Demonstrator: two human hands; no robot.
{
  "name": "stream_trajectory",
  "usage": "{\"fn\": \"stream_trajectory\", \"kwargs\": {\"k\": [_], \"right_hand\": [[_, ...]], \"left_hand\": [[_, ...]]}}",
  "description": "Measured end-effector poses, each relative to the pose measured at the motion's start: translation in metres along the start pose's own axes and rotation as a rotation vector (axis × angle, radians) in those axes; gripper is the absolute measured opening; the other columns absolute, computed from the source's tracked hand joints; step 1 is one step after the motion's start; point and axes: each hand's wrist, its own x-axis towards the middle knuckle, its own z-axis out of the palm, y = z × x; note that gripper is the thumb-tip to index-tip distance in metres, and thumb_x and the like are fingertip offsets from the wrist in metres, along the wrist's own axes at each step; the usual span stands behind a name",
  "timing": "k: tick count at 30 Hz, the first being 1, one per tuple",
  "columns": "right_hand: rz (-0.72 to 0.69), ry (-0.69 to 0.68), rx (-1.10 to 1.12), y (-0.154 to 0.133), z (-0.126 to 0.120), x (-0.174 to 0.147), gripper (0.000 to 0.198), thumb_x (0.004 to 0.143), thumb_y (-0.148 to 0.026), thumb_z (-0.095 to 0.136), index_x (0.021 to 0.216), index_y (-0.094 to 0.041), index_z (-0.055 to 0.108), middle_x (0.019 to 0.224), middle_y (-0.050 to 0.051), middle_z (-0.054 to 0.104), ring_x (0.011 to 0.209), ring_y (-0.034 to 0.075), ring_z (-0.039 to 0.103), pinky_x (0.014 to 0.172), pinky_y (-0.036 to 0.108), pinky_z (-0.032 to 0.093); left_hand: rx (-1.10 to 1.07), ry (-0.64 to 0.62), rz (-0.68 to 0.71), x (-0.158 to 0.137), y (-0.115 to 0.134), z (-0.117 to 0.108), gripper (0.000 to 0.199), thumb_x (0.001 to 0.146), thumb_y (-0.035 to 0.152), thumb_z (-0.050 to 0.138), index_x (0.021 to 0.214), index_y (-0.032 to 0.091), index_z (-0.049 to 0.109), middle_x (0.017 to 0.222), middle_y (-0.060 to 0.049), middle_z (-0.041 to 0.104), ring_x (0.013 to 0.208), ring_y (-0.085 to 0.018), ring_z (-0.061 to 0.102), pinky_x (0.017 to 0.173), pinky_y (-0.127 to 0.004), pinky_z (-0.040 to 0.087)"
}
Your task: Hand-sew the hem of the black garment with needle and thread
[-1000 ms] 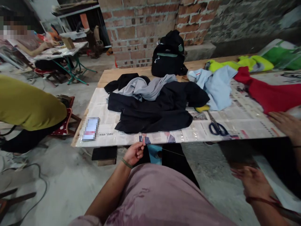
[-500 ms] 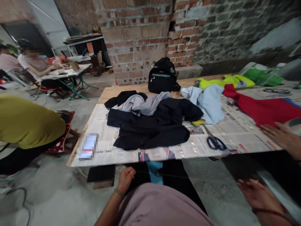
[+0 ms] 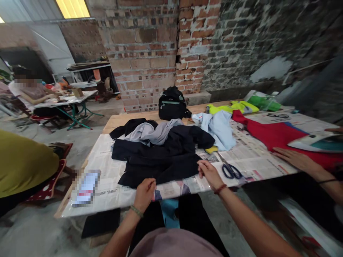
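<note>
Brick wall behind; wooden tabletop covered in newsprint. Left to right: one phone, flat, near the left edge. Left hand curled closed at the near edge, just short of the dark garment, a soft, crumpled heap. Right hand pinches the garment's right hem. One pair of blue-handled scissors just beside. Red cloth farther right.

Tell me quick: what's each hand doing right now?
Left hand: closed, at the dark jacket's near edge; contents unclear.
Right hand: fingers curled at the jacket's hem.
</note>
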Motion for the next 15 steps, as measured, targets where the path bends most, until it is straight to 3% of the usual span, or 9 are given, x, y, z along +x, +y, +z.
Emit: {"fn": "stream_trajectory", "kwargs": {"k": [5, 8, 10, 12, 15], "right_hand": [[-0.077, -0.159, -0.320, -0.003, 0.041, 0.031, 0.021, 0.075, -0.035, 0.041, 0.081, -0.019, 0.053, 0.062, -0.004, 0.056, 0.036, 0.007, 0.047, 0.036, 0.018, 0.034], [-0.252, -0.137, -0.475, 0.003, 0.050, 0.036, 0.024, 0.078, -0.032, 0.037, 0.082, -0.019, 0.056, 0.071, -0.001, 0.060, 0.040, 0.006, 0.050, 0.045, 0.020, 0.040], [-0.294, -0.079, -0.495, 0.007, 0.052, 0.037, 0.026, 0.080, -0.033, 0.035, 0.084, -0.019, 0.056, 0.077, 0.001, 0.062, 0.041, 0.007, 0.052, 0.049, 0.021, 0.042], [-0.264, -0.063, -0.494, 0.009, 0.051, 0.037, 0.027, 0.080, -0.035, 0.034, 0.086, -0.019, 0.056, 0.068, 0.000, 0.062, 0.041, 0.009, 0.053, 0.048, 0.022, 0.042], [-0.209, -0.098, -0.461, 0.011, 0.049, 0.032, 0.029, 0.081, -0.037, 0.035, 0.089, -0.019, 0.055, 0.047, -0.004, 0.054, 0.040, 0.011, 0.053, 0.046, 0.021, 0.041]], "left_hand": [[0.347, 0.023, 0.164, 0.033, 0.027, 0.050, 0.024, 0.079, 0.033, 0.046, 0.090, 0.019, 0.062, 0.088, -0.009, 0.059, 0.087, -0.020, 0.051, 0.081, -0.032, 0.038], [0.578, 0.021, 0.104, 0.047, 0.035, 0.074, 0.036, 0.074, 0.043, 0.051, 0.093, 0.015, 0.060, 0.094, -0.013, 0.055, 0.096, -0.026, 0.047, 0.083, -0.038, 0.035], [0.657, 0.008, 0.047, 0.057, 0.035, 0.085, 0.041, 0.071, 0.047, 0.054, 0.093, 0.012, 0.059, 0.096, -0.014, 0.054, 0.098, -0.029, 0.046, 0.083, -0.042, 0.034], [0.647, -0.041, 0.018, 0.067, 0.033, 0.093, 0.036, 0.071, 0.041, 0.055, 0.093, 0.013, 0.060, 0.097, -0.013, 0.055, 0.099, -0.028, 0.047, 0.083, -0.042, 0.035], [0.429, -0.110, -0.003, 0.076, 0.028, 0.097, 0.027, 0.074, 0.024, 0.052, 0.099, 0.017, 0.059, 0.098, -0.009, 0.059, 0.093, -0.021, 0.053, 0.082, -0.034, 0.038]]}}
